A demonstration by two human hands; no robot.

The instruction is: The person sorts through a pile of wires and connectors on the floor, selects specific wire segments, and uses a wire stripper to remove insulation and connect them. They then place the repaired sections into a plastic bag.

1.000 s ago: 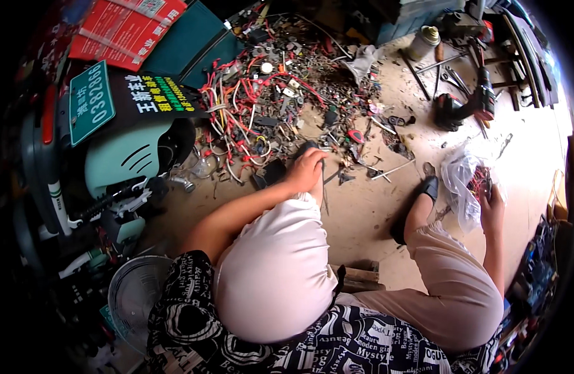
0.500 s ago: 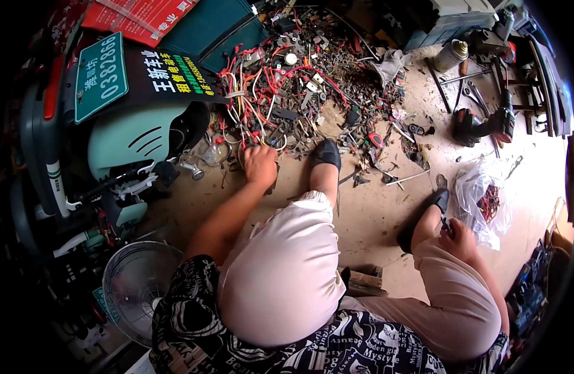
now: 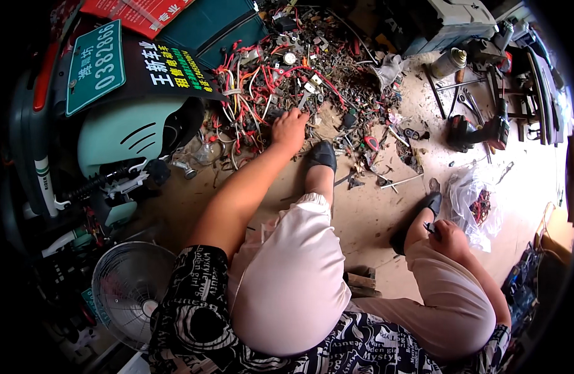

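Note:
My left hand (image 3: 289, 131) reaches down into a heap of loose scrap (image 3: 336, 81) on the floor. Its fingers are loosely stretched out, and their tips meet the scrap beside a flat metal strip (image 3: 303, 100). Red and white wires (image 3: 246, 90) lie tangled just beyond and to the left of that hand. Over my right knee, my right hand (image 3: 451, 240) is closed around a small dark hand tool (image 3: 431, 229); its dark tip pokes out on the left, and the fingers hide the rest.
Left stands a pale green electric scooter (image 3: 122, 134), with a fan (image 3: 132, 293) below it. A clear plastic bag (image 3: 474, 202) holding red wires lies right of my foot. Beyond it are a cordless drill (image 3: 480, 131), a spray can (image 3: 449, 63) and loose tools. Wooden blocks (image 3: 363, 283) sit between my legs.
My left hand has moved forward and to the right, from the heap's near left edge deeper into the scrap. My right hand has shifted slightly left, still around the dark tool.

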